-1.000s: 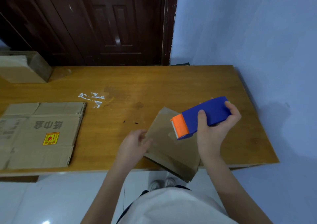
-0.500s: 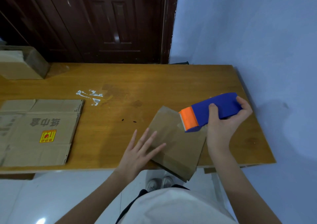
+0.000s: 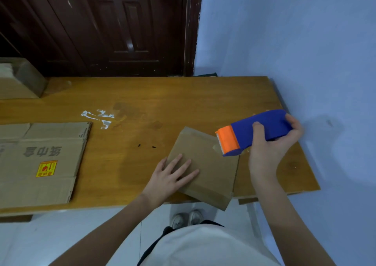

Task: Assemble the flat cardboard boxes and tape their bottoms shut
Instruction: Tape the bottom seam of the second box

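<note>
A: What is the left hand point(image 3: 173, 176) doing?

B: It is lying flat on the small box point(image 3: 205, 168), fingers straight and spread, near the table's point(image 3: 183, 94) front edge.

A: And the right hand point(image 3: 270, 149)?

B: It is gripping the dispenser point(image 3: 254, 131), fingers curled round it. Its orange end is perhaps touching the box; hard to tell.

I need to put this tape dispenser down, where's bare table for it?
Bare wood runs across the table behind the small box, between the flat cardboard on the left and the wall. The strip between flat cardboard and small box is also free. The near right corner is crowded by both hands.
</note>
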`<state>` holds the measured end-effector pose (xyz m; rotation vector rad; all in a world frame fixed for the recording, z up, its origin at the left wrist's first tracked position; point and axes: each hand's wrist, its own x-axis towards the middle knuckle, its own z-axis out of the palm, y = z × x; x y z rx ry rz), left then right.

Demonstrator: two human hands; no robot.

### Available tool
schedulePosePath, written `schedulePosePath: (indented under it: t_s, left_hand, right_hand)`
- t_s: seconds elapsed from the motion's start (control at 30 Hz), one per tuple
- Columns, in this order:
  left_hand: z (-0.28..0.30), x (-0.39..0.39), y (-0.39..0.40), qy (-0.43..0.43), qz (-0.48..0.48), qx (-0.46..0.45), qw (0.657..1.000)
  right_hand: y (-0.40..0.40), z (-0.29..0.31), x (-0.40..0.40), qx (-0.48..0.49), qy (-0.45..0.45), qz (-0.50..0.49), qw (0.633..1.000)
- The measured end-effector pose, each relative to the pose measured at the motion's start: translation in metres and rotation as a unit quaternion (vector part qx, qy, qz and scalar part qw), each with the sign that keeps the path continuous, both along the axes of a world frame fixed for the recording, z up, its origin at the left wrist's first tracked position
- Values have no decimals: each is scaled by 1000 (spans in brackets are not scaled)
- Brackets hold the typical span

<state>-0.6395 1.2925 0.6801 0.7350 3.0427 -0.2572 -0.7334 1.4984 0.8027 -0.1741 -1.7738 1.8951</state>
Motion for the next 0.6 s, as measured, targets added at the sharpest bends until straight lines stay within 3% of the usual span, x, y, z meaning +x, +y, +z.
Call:
schedulePosePath:
  t_s: [0.23,0.47,0.6]
  left_hand:
    - [52,-22,-8,-37,71,34,996]
    - [105,-83,-48,-289,146,132,937]
    - [107,-118,-50,-369,158,162,901]
  right_hand:
    - [1,16,-7,-4,16,-10,1000]
    - [-1,30,-13,-42,37,8,998]
    - [-4,31,-14,-43,31,6,999]
